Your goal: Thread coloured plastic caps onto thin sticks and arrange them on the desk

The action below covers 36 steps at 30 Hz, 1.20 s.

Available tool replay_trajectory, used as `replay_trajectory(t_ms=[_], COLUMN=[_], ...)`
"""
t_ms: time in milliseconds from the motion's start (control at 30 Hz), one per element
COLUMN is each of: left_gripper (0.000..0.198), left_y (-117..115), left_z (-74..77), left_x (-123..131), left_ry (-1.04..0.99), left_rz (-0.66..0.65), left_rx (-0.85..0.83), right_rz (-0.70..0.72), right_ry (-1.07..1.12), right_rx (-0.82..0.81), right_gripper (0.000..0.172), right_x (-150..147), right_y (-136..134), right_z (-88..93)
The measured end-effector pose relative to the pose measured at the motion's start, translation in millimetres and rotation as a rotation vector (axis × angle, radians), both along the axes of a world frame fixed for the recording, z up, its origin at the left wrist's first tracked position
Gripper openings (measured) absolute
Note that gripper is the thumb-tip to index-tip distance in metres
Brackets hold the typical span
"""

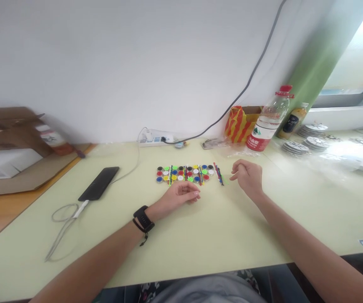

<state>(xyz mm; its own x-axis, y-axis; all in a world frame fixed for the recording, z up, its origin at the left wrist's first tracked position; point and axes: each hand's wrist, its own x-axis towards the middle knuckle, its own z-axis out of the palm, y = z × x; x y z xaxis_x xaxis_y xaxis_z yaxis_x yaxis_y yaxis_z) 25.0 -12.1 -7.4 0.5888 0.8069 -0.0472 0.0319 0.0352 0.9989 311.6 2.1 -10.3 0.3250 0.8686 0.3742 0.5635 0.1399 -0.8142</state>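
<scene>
My left hand [184, 193] rests on the table just in front of the rows of small round coloured discs [180, 173]. Its fingers are loosely bent, thumb stretched out, with nothing seen in them. The discs are black, green, red, white, blue and yellow, and bundles of thin coloured sticks [201, 175] lie between groups of them. To the right of the discs is a slanted group of red, black and blue sticks [218, 174]. My right hand [247, 176] is closed in a pinch beside that group, with a thin, blurred green stick [227, 181] at its fingertips.
A black phone [99, 184] with a white cable lies at left, near an open cardboard box [14, 181]. A power strip [156, 140] is against the wall. At back right stand a large water bottle [268, 122], a striped bag [239, 125] and stacked round plates [295, 148].
</scene>
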Motion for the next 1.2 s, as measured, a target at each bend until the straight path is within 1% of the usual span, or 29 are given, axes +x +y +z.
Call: replay_trajectory(t_ms=[100, 200, 300, 367, 500, 733, 933, 1100, 1200], left_gripper=[0.031, 0.031, 0.031, 0.032, 0.031, 0.029, 0.030, 0.030, 0.030], left_y=[0, 0, 0, 0, 0, 1, 1, 0, 0], left_z=[-0.4, 0.0, 0.1, -0.1, -0.4, -0.2, 0.5, 1.2, 1.0], left_x=[0, -1, 0, 0, 0, 0, 0, 0, 0], left_ry=[0.003, 0.005, 0.014, 0.023, 0.023, 0.014, 0.015, 0.010, 0.013], left_rz=[-0.009, -0.017, -0.015, -0.009, -0.015, -0.024, -0.014, -0.014, -0.018], left_rx=[-0.002, -0.001, 0.003, 0.006, 0.005, -0.003, -0.014, -0.011, -0.013], right_rz=[0.003, 0.088, 0.172, 0.176, 0.115, 0.052, 0.012, -0.021, -0.017], right_ry=[-0.133, -0.345, -0.472, -0.531, -0.618, -0.632, -0.559, -0.483, -0.377], right_rx=[-0.012, -0.057, -0.102, -0.128, -0.183, -0.231, -0.252, -0.199, -0.133], right_gripper=[0.026, 0.023, 0.018, 0.014, 0.009, 0.009, 0.014, 0.015, 0.015], right_x=[1, -2, -7, -11, -17, -21, -21, -19, -15], right_y=[5, 12, 14, 14, 12, 13, 14, 14, 15], right_z=[-3.5, -10.0, -16.9, -20.1, -22.9, -22.4, -18.7, -17.1, -17.4])
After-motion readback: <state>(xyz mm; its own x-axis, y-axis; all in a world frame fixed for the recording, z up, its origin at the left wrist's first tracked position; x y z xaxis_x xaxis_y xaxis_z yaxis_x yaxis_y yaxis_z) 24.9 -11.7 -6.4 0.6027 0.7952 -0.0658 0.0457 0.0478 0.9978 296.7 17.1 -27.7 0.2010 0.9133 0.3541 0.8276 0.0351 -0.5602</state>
